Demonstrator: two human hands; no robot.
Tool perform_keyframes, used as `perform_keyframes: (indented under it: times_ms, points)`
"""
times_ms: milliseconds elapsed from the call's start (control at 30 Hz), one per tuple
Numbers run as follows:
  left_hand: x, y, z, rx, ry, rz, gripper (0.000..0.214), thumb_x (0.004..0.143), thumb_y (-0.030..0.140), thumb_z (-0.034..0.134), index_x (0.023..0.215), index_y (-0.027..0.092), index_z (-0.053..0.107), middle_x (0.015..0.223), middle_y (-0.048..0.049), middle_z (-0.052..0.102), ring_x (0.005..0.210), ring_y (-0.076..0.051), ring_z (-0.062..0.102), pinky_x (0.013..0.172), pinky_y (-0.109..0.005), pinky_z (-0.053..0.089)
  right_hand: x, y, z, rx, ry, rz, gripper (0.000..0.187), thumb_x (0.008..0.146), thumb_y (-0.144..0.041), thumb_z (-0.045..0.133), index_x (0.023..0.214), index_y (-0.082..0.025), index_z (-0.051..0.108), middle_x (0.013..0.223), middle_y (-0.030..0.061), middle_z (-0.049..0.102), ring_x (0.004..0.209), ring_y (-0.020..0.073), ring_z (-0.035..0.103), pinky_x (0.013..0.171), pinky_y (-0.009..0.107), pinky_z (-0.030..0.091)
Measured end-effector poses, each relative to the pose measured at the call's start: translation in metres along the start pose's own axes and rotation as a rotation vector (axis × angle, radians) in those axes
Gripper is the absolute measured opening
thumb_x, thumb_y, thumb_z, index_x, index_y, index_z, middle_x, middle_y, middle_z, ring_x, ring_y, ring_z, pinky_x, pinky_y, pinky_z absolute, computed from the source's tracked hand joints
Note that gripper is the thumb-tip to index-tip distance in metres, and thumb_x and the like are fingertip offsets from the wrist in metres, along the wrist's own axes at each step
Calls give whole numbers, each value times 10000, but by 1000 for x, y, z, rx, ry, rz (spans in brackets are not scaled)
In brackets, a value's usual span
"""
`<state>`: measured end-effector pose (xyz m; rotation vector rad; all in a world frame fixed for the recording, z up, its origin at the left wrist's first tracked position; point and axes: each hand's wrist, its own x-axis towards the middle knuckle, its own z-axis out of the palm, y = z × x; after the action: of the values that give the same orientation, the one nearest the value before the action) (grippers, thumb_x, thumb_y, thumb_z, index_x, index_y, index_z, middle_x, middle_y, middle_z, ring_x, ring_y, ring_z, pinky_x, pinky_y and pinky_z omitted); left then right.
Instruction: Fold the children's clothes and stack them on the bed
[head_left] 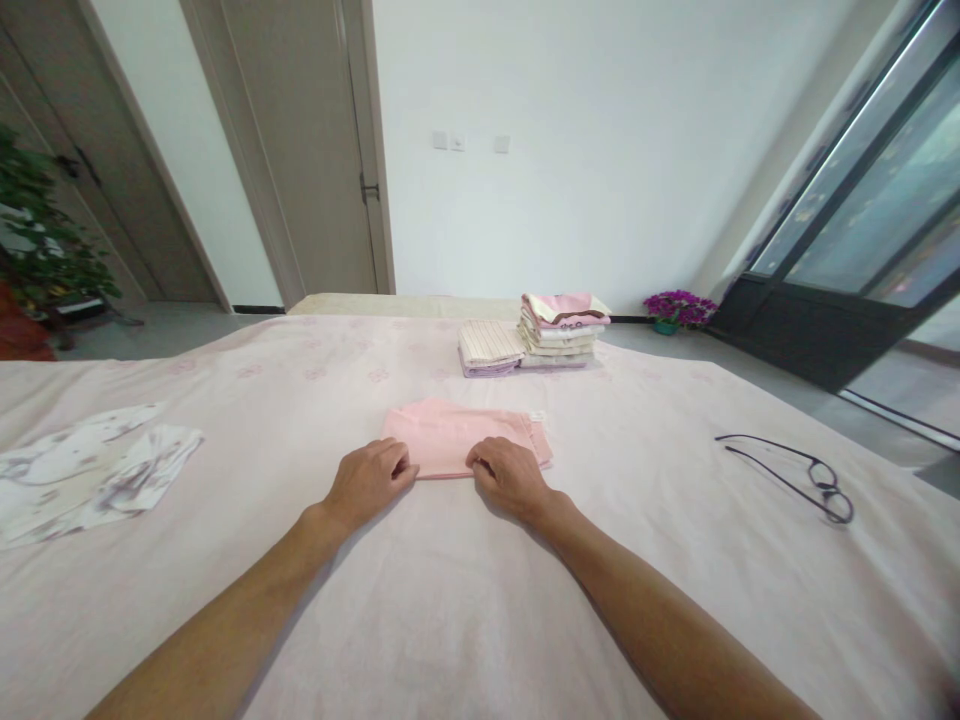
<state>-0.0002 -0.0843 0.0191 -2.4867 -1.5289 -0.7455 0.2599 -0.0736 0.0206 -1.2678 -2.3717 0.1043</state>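
Observation:
A folded pink cloth [457, 435] lies flat on the pink bedsheet [480, 600] in front of me. My left hand [369, 480] rests at the cloth's near left corner, fingers curled and pinching its edge. My right hand [510, 472] sits on the near edge toward the right, fingers bent and pressed onto the fabric. Both forearms reach in from the bottom of the view.
Two stacks of folded cloths [559, 330] stand at the far side of the bed. A white patterned cloth [90, 470] lies unfolded at the left. Black glasses [806, 475] rest at the right. A door, a plant and potted purple flowers [679, 308] are beyond.

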Motion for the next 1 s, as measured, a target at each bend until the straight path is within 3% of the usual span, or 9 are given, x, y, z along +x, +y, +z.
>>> perform_keyframes:
  times_ms: [100,200,267,333,500,733,867,1000]
  points:
    - [3,0,1,27,24,58,188,871,291,572,704,211,543,719,-13,605,710,-172,562,661,-292,416,0,0,0,-24,71,32,175,922,-191,498,964,-197,668,888,54,655,867,181,566,806,303,395]
    - [2,-9,8,-6,3,139,172,910,325,540,988,211,644,1087,-79,673,1041,-226,592,920,-371,447,0,0,-2,-71,128,-28,247,944,-254,496,1123,-178,647,1074,110,652,1026,224,552,939,369,390]
    - [0,-17,16,-19,-51,148,343,949,357,484,1244,228,602,1367,-99,573,1267,-243,500,1061,-415,378,0,2,1,-127,114,-58,377,946,-317,505,1281,-161,578,1289,146,589,1213,265,482,1053,425,332]
    - [-3,-23,22,-2,-123,112,454,979,397,419,1402,255,504,1501,-98,458,1388,-260,392,1116,-455,320,-2,7,5,-200,64,-29,504,961,-396,478,1388,-128,497,1445,173,479,1356,304,371,1124,472,256]
    - [-7,-29,26,50,-260,26,556,997,475,337,1506,255,375,1583,-123,318,1463,-303,266,1139,-521,256,-6,18,12,-315,-31,73,646,995,-497,359,1451,-43,418,1531,227,355,1455,329,242,1176,510,158]
    - [-9,-25,24,102,-290,-64,607,986,536,313,1519,248,351,1594,-164,268,1458,-359,259,1114,-557,254,1,10,2,-325,-27,181,633,1000,-462,359,1446,-17,425,1522,222,370,1457,320,250,1189,514,131]
    - [-8,-23,24,103,-243,-69,600,975,546,353,1497,252,394,1572,-171,318,1437,-363,308,1104,-561,268,2,-3,6,-265,-15,2,635,1002,-464,362,1503,-75,346,1589,170,251,1487,290,167,1205,499,103]
    - [-7,-19,21,125,-313,-125,625,976,560,322,1521,255,347,1599,-152,259,1458,-352,263,1134,-540,229,-2,-9,15,-176,-134,-102,656,997,-514,357,1531,-138,300,1603,137,229,1491,262,159,1204,477,144]
